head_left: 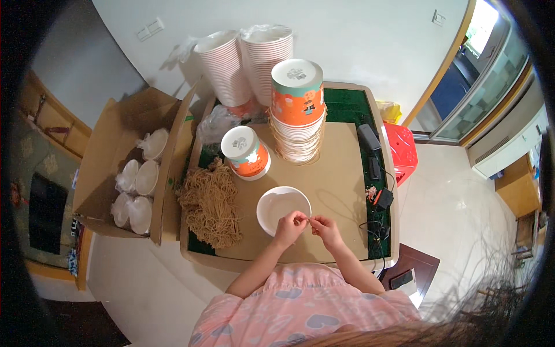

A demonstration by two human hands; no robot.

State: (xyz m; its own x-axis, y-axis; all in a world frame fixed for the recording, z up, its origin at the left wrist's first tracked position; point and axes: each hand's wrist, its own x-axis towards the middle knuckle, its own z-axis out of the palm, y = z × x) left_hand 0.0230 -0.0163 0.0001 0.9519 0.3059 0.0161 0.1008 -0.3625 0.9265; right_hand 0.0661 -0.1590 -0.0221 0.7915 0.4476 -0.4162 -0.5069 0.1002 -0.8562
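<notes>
Over the right rim of an open white paper tub (277, 203), both of my hands meet at the fingertips. My left hand (291, 227) is closed in a pinch. Beside it, my right hand (325, 229) pinches too, and what looks like a thin tan cord shows between the fingertips. A tangled pile of tan cord (209, 202) lies left of the tub. Behind it, an orange and green tub (248, 156) stands upside down. Farther back rises a tall stack of upside-down tubs (298, 104) with cord loops hanging around its lower part.
Tall stacks of white tubs (222, 63) in plastic stand at the back. Left of the table, a cardboard box (115, 168) holds several wrapped tubs. Black adapters and cables (370, 139) lie along the right edge. A red stool (400, 151) stands beyond. A cardboard sheet (341, 243) covers the tabletop.
</notes>
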